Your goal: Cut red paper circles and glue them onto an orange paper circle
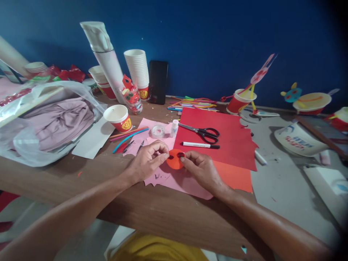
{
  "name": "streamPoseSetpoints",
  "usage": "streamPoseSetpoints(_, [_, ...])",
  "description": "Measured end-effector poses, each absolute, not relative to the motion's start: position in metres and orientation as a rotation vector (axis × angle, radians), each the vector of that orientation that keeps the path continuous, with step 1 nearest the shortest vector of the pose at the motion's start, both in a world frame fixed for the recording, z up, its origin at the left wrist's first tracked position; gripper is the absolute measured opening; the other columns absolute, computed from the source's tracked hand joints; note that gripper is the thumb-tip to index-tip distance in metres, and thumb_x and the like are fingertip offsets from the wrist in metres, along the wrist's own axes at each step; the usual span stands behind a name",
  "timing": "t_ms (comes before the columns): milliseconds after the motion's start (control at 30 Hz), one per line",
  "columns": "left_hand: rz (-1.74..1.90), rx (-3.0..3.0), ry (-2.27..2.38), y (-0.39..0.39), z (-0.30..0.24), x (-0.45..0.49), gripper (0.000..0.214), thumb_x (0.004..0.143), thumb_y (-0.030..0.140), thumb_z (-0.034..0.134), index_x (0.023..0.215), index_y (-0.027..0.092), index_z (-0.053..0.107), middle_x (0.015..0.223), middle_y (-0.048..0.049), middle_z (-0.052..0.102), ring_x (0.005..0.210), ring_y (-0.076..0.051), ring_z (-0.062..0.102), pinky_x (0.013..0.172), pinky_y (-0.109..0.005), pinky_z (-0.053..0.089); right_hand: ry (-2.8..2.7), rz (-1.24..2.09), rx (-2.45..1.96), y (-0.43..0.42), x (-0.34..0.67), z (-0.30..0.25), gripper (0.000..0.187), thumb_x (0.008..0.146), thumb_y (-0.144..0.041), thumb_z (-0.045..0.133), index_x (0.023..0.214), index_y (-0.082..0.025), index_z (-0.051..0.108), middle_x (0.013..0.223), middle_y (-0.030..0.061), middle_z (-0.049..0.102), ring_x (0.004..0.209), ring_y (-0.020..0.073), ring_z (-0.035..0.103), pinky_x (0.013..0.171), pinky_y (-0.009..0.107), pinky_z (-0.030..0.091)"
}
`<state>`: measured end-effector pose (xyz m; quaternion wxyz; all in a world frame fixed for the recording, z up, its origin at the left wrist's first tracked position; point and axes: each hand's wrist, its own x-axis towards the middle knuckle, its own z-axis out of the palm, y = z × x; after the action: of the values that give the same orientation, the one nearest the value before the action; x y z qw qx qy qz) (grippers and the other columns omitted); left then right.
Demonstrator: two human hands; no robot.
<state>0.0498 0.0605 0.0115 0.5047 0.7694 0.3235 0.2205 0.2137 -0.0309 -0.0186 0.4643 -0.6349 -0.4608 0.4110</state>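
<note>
An orange paper circle [175,163] with two dark marks near its upper edge is held up between my hands. My left hand [151,159] pinches its left side, and my right hand [200,167] pinches the right side. Beneath lies a pink paper sheet [187,187] with small pen marks. Just beyond my right hand a white marker [199,145] and black-handled scissors [202,132] rest on a red sheet [231,145]. A tape roll [157,131] and a glue stick [174,128] stand past my left hand.
A paper cup [118,117] and coloured pipe cleaners [127,139] are at left, beside a plastic bag [54,123]. Behind stand stacked cups [137,70], a tall white flask [104,61] and a phone [158,81]. Decorated cups [239,101] and a white bowl [299,139] lie right.
</note>
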Motion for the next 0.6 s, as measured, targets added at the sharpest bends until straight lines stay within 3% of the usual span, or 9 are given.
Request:
streamPoseSetpoints(167, [0.444, 1.605, 0.882, 0.0599, 0.0107, 0.0509, 0.014, 0.077, 0.030, 0.056, 0.080, 0.016, 0.054, 0.061, 0.0049, 0.050, 0.047, -0.006, 0.042, 0.043, -0.017, 0.037, -1.158, 1.008, -1.553, -0.0318, 0.2139, -0.0206, 0.023, 0.081, -0.034, 0.053, 0.065, -0.018, 0.052, 0.056, -0.0046, 0.044, 0.050, 0.0085, 0.038, 0.045, 0.020, 0.030])
streamPoseSetpoints(600, [0.434, 1.629, 0.935, 0.0598, 0.0112, 0.0527, 0.011, 0.075, 0.025, 0.057, 0.075, 0.014, 0.056, 0.053, 0.0061, 0.051, 0.041, -0.004, 0.045, 0.037, -0.013, 0.034, -1.186, 1.052, -1.551, -0.0325, 0.2114, -0.0162, 0.025, 0.082, -0.036, 0.052, 0.066, -0.017, 0.052, 0.057, -0.0041, 0.046, 0.051, 0.0082, 0.038, 0.045, 0.019, 0.029])
